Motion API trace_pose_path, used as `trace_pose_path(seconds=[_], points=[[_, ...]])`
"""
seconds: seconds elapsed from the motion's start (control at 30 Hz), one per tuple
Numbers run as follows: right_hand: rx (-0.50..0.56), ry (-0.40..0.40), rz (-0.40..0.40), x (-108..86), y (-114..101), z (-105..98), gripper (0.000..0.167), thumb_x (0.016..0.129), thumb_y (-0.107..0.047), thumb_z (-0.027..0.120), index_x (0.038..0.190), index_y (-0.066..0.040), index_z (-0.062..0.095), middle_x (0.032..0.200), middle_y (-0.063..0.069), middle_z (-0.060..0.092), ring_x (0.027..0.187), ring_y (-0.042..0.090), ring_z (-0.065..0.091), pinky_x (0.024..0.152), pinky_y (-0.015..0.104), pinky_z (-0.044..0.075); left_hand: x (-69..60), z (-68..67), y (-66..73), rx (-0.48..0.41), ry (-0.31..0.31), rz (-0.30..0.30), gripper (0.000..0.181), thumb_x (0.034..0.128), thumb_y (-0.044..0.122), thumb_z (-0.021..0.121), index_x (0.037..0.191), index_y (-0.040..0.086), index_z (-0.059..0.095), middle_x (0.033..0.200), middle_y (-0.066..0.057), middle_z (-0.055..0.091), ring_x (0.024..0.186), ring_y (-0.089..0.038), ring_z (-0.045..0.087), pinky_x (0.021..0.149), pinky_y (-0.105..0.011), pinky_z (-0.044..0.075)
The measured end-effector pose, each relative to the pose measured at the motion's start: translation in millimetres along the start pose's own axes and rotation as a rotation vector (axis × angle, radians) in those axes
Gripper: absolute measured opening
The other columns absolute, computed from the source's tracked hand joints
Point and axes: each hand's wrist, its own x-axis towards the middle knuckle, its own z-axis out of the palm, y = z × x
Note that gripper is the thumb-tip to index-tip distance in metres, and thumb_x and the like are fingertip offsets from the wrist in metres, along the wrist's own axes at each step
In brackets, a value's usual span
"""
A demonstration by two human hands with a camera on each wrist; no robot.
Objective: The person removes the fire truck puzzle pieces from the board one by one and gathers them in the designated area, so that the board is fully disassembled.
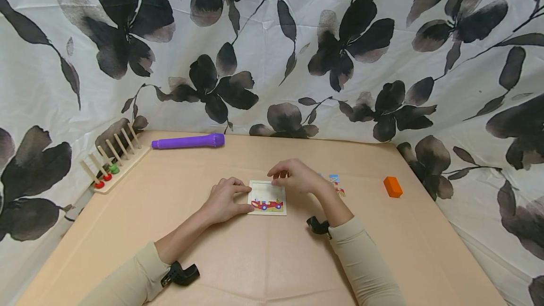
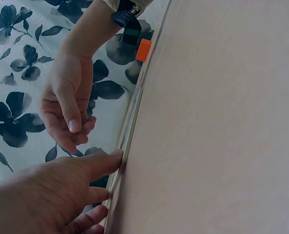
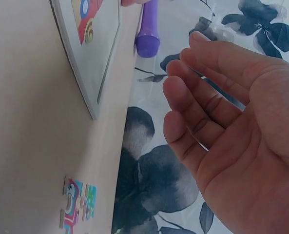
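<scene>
A small white-framed puzzle board (image 1: 267, 189) lies flat on the table, with a red and purple vehicle picture along its lower part and a bare upper part. My left hand (image 1: 227, 200) rests at its left edge, thumb and fingers touching the frame; the left wrist view shows that hand (image 2: 56, 195) too. Above the board's upper right corner hovers my right hand (image 1: 297, 177), fingers loosely bent. In the right wrist view nothing is between the fingers of that hand (image 3: 232, 117). Loose puzzle pieces (image 1: 338, 188) lie right of the board, partly behind the right hand.
An orange block (image 1: 393, 187) lies at the right of the table. At the back left are a purple stick (image 1: 187, 141) and a wooden peg stand (image 1: 123, 166) with red and green beads. Floral cloth (image 1: 272, 51) hangs behind the table.
</scene>
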Motion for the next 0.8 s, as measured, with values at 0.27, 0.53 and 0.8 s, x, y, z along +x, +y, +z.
trace_pose_path(seconds=[0.27, 0.53, 0.8], points=[[-0.019, -0.040, -0.044, 6.4, -2.9, 9.7, 0.026, 0.095, -0.014, 0.076, 0.119, -0.004, 0.077, 0.106, 0.006, 0.075, 0.088, 0.012, 0.063, 0.080, 0.027, 0.053, -0.4, 0.7, -0.5, 0.001, 0.012, 0.010, 0.055, 0.0796, 0.042, 0.089, 0.126, 0.014, 0.076, 0.121, -0.002, 0.063, 0.113, -0.026, 0.051, 0.097, -0.051, 0.036], [-0.036, -0.079, -0.049, 9.4, -8.9, 22.0, 0.025, 0.095, -0.013, 0.076, 0.118, -0.005, 0.077, 0.107, 0.004, 0.073, 0.089, 0.011, 0.065, 0.080, 0.026, 0.054, -0.2, 1.4, -1.5, -0.004, 0.022, 0.011, 0.056, 0.0794, 0.043, 0.089, 0.126, 0.015, 0.077, 0.121, 0.000, 0.064, 0.114, -0.026, 0.051, 0.098, -0.052, 0.036], [-0.029, -0.139, -0.032, 11.9, -11.3, 31.1, 0.026, 0.094, -0.012, 0.077, 0.119, -0.004, 0.075, 0.103, 0.003, 0.072, 0.087, 0.012, 0.066, 0.078, 0.025, 0.054, 0.0, 1.8, -2.8, -0.013, 0.021, 0.007, 0.056, 0.0796, 0.042, 0.089, 0.127, 0.014, 0.076, 0.122, 0.000, 0.064, 0.113, -0.026, 0.051, 0.098, -0.050, 0.035]])
